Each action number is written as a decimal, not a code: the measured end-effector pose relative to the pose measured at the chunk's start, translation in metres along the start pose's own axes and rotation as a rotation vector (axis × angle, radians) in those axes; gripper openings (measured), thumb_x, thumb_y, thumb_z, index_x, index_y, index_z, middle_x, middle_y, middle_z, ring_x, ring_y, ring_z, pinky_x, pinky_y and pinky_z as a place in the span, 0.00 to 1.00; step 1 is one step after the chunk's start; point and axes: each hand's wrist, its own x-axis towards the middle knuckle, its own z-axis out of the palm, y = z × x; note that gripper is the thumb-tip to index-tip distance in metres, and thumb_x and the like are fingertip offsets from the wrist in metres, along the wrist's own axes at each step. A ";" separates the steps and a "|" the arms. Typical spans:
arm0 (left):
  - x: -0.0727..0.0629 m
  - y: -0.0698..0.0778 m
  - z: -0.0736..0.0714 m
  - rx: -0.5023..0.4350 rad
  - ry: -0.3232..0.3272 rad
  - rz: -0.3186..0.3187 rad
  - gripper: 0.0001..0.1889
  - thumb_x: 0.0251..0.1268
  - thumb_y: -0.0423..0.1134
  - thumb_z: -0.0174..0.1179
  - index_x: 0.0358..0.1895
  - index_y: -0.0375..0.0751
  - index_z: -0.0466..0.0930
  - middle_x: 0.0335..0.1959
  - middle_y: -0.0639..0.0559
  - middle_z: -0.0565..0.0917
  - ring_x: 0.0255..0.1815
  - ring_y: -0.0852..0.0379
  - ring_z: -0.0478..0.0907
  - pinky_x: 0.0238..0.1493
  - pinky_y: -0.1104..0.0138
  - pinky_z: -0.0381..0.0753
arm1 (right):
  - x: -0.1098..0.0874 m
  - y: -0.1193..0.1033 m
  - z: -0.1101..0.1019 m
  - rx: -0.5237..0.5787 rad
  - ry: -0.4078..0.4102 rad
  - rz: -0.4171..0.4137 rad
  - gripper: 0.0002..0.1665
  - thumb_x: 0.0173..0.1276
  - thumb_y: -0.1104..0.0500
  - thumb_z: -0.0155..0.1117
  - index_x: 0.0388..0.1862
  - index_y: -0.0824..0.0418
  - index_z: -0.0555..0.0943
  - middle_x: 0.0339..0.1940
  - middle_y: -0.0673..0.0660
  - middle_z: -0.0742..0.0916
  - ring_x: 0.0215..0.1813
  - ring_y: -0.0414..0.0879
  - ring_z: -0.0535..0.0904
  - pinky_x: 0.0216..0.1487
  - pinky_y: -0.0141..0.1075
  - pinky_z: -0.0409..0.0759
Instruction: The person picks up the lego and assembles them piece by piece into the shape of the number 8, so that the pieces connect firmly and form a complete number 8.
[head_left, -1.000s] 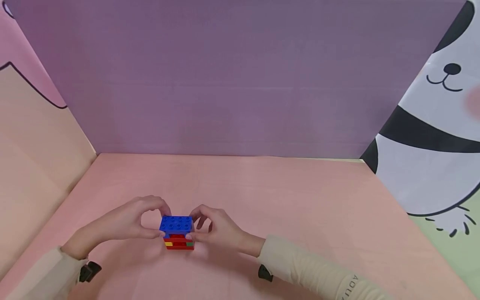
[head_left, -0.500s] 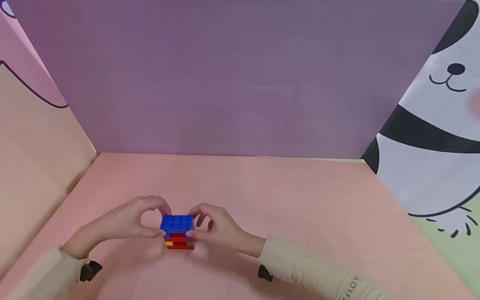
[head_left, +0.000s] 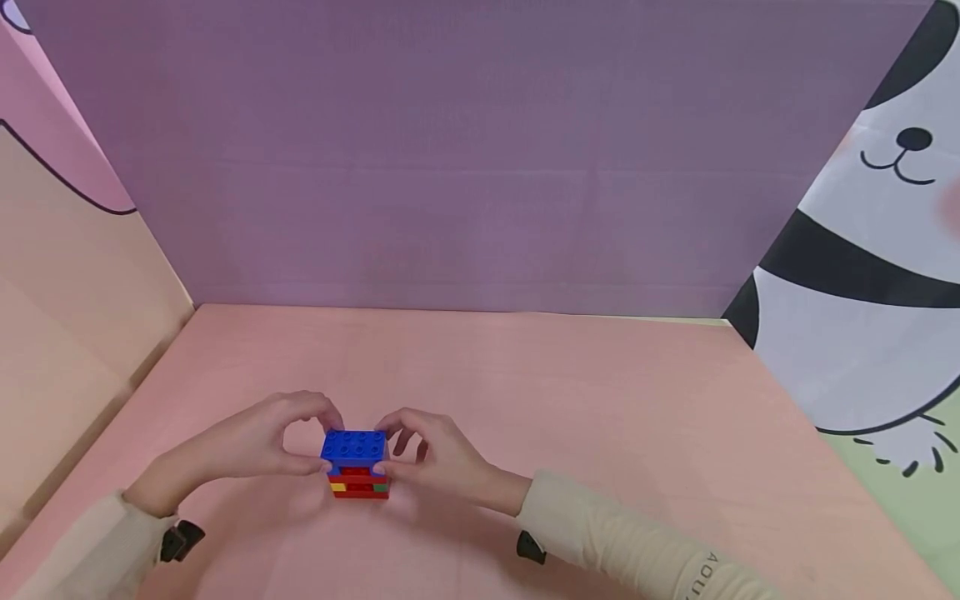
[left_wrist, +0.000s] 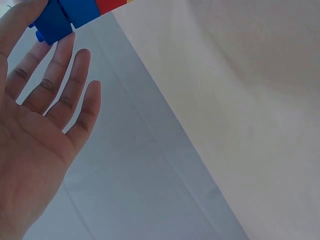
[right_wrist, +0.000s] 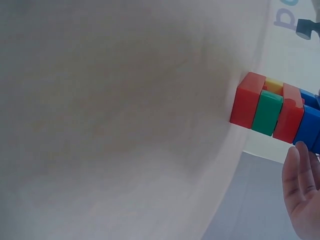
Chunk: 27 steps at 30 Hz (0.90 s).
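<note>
A stack of toy building bricks stands on the pink table in the head view, topped by a blue studded brick (head_left: 354,447). My left hand (head_left: 251,437) pinches the left end of this top brick, thumb in front and finger behind. At the opposite end, my right hand (head_left: 442,454) pinches it the same way. Below come small blue bricks, a red brick, then a yellow brick (head_left: 337,487) and a green brick (right_wrist: 267,112) side by side, and a red bottom brick (right_wrist: 247,100). The left wrist view shows the lower fingers (left_wrist: 77,80) extended.
The pink tabletop (head_left: 562,392) stretches behind and to the right of the stack. A purple wall (head_left: 480,167) rises at the back. Printed panels flank the table, with a panda (head_left: 862,367) on the right one.
</note>
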 end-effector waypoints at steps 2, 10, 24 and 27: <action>0.000 0.000 0.000 0.001 0.000 0.002 0.16 0.49 0.49 0.68 0.41 0.57 0.74 0.36 0.69 0.77 0.39 0.67 0.75 0.43 0.68 0.75 | 0.000 0.000 0.000 0.003 0.002 -0.004 0.22 0.55 0.55 0.69 0.48 0.55 0.76 0.39 0.49 0.83 0.36 0.42 0.78 0.27 0.26 0.76; 0.000 0.000 -0.001 -0.026 0.000 0.021 0.16 0.50 0.49 0.67 0.41 0.56 0.75 0.36 0.67 0.78 0.39 0.65 0.75 0.43 0.68 0.75 | -0.001 0.001 -0.001 0.029 0.011 -0.016 0.21 0.55 0.53 0.68 0.48 0.53 0.76 0.40 0.48 0.84 0.36 0.43 0.78 0.26 0.27 0.76; 0.002 -0.002 -0.001 -0.058 -0.007 0.031 0.15 0.50 0.49 0.67 0.40 0.55 0.75 0.36 0.66 0.79 0.39 0.65 0.74 0.42 0.68 0.74 | -0.001 -0.002 -0.002 0.055 0.012 0.012 0.18 0.56 0.55 0.68 0.46 0.54 0.77 0.39 0.50 0.84 0.37 0.44 0.79 0.27 0.28 0.76; 0.002 -0.003 0.000 -0.064 -0.003 0.037 0.15 0.50 0.49 0.67 0.40 0.55 0.75 0.36 0.66 0.80 0.39 0.66 0.74 0.42 0.68 0.74 | -0.001 -0.002 -0.002 0.061 0.012 0.012 0.18 0.56 0.55 0.68 0.46 0.55 0.77 0.39 0.50 0.84 0.36 0.45 0.79 0.27 0.28 0.77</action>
